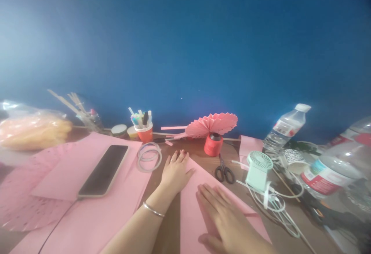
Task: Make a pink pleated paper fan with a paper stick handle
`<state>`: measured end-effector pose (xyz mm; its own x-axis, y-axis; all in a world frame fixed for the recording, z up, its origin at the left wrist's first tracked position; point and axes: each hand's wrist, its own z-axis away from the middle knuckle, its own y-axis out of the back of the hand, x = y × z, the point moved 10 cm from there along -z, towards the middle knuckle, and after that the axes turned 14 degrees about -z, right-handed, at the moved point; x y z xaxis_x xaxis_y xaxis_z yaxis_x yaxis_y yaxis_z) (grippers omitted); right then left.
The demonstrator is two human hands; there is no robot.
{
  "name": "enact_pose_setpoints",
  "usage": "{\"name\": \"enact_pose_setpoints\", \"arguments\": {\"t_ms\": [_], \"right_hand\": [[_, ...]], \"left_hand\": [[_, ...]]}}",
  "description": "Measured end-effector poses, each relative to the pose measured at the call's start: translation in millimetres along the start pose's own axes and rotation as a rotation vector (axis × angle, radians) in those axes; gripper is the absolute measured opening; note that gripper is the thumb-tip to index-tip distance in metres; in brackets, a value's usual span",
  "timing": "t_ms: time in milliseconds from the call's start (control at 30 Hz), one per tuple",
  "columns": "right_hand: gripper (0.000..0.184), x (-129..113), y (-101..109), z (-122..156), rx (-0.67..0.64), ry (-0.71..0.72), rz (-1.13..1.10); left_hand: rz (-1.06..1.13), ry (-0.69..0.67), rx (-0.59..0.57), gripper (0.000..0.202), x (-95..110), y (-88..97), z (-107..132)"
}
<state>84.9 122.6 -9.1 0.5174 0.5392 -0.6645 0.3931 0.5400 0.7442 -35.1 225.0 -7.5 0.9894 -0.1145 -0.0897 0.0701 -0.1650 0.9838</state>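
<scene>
A sheet of pink paper with a slanted folded edge lies on the brown table in front of me. My left hand rests at its far corner, palm down and fingers stretched out. Flat on the lower middle of the paper is my right hand, its fingers extended. Just beyond the paper are black-handled scissors and a red spool. Behind the spool stands a pleated pink paper fan.
At left, a phone lies on more pink sheets, beside clear rings and a pen cup. On the right are a mint handheld fan, white cables and plastic bottles. A blue wall rises behind.
</scene>
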Motion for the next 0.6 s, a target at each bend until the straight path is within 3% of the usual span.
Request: {"name": "enact_pose_setpoints", "arguments": {"t_ms": [300,600], "right_hand": [[0.083,0.3,1.2,1.6,0.029,-0.023,0.019],[0.08,-2.9,3.6,2.7,0.016,-0.029,0.042]], "left_hand": [[-0.031,0.028,0.007,0.069,-10.3,3.0,-1.9],[-0.1,0.017,0.039,0.058,-10.7,14.4,-0.7]]}}
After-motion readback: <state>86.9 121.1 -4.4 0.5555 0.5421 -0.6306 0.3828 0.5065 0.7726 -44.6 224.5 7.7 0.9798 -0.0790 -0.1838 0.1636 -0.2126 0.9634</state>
